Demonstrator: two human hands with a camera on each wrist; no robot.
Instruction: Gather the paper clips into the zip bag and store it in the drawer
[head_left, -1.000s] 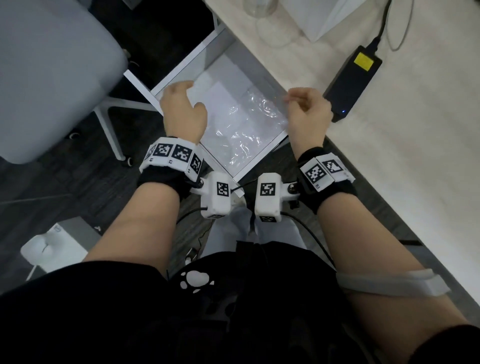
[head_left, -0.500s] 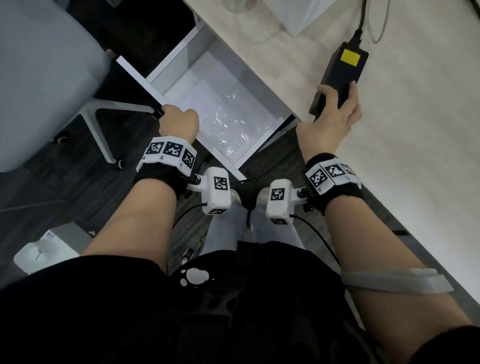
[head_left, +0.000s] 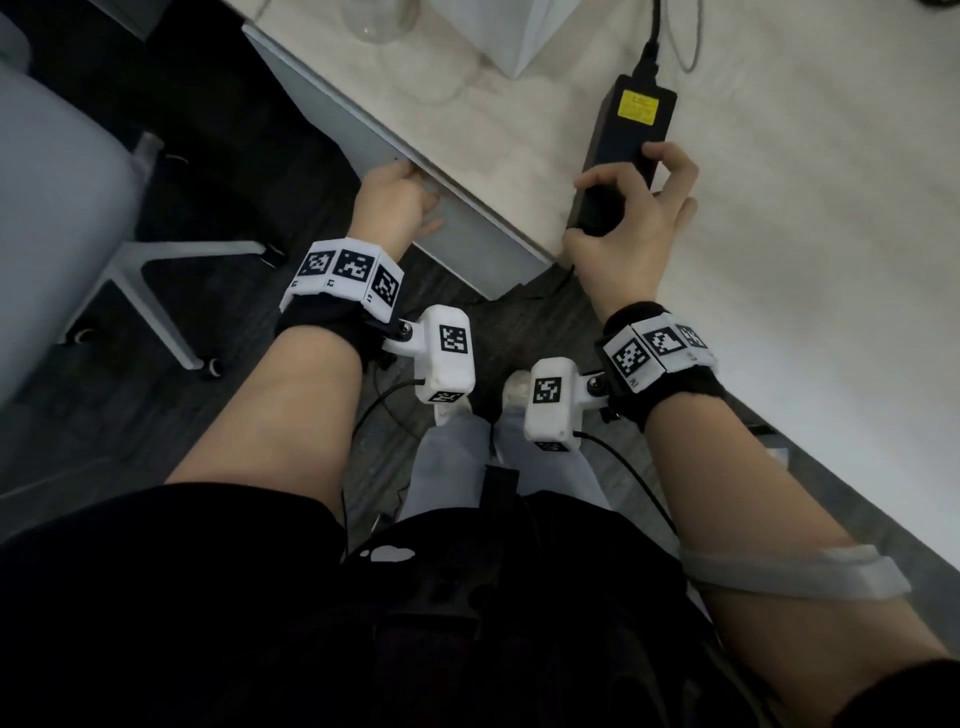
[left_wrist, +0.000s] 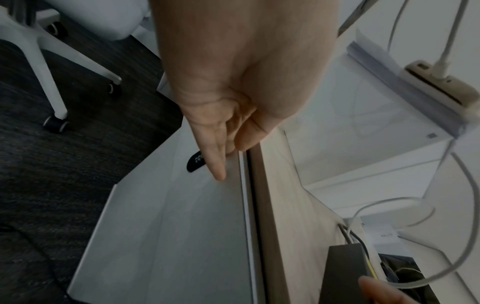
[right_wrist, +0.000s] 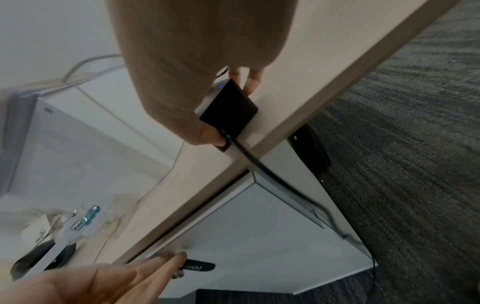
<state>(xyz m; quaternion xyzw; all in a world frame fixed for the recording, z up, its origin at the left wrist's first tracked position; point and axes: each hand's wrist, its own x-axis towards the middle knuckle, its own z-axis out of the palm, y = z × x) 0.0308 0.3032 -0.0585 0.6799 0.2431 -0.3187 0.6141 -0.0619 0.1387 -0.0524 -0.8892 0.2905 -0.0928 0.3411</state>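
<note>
The white drawer (head_left: 467, 231) sits pushed in under the desk edge, and its front (left_wrist: 182, 226) faces me. No zip bag or paper clips show in any view. My left hand (head_left: 395, 208) presses straight fingers (left_wrist: 217, 162) flat against the top of the drawer front, beside a small black label (right_wrist: 198, 267). My right hand (head_left: 623, 223) is up on the desk and grips the near end of a black power adapter (head_left: 631, 130), thumb on one side and fingers (right_wrist: 253, 82) on the other.
The pale desk (head_left: 805, 286) fills the right side. On it stand a clear glass (head_left: 379, 21) and a white box (head_left: 519, 36), with cables beyond the adapter. A grey office chair (head_left: 47, 208) on white wheeled legs (head_left: 145, 291) stands to the left on dark carpet.
The drawer, open with the clear bag lying inside, has been pushed shut by my left hand. My right hand moved from the drawer's edge onto the desk and took hold of the power adapter.
</note>
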